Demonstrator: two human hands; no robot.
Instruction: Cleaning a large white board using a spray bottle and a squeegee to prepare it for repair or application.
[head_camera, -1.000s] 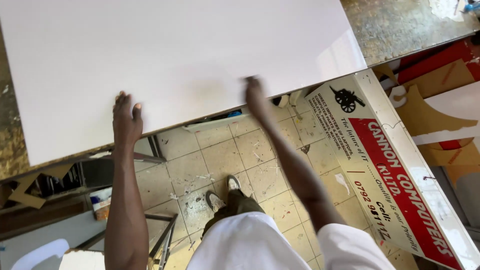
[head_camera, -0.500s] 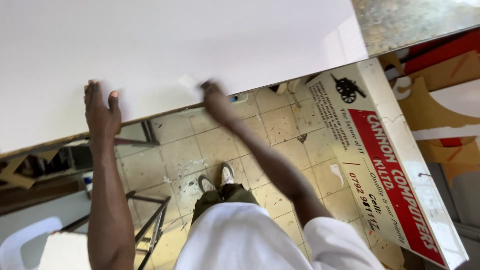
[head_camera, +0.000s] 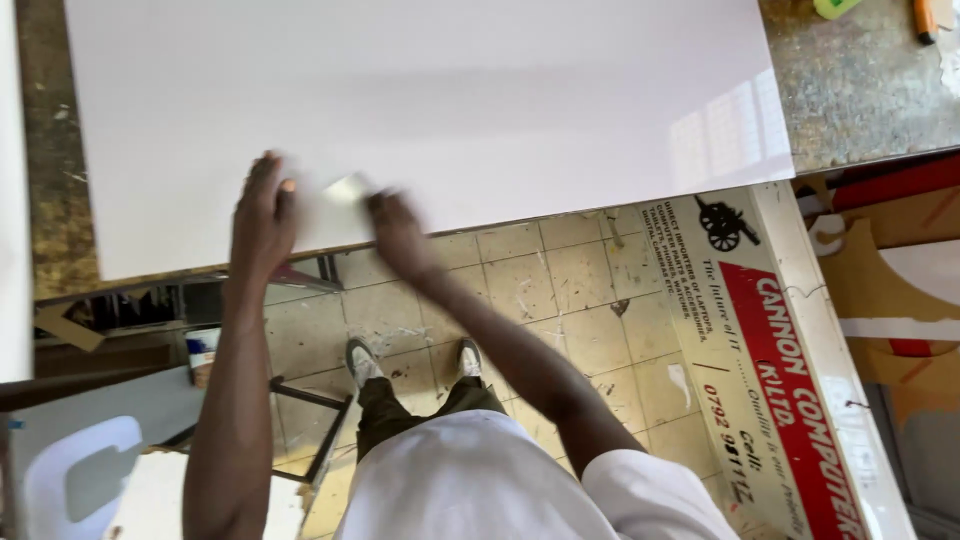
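Between left hand (head_camera: 262, 213) and right hand (head_camera: 398, 232), seemingly a pale scraper (head_camera: 345, 189).

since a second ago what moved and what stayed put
The right hand slid left along the near edge of the white sheet, closing on the left hand; a small pale piece now lies between them, though whether either hand grips it is unclear. The left hand stayed flat on the sheet, and the sheet stayed on the table.
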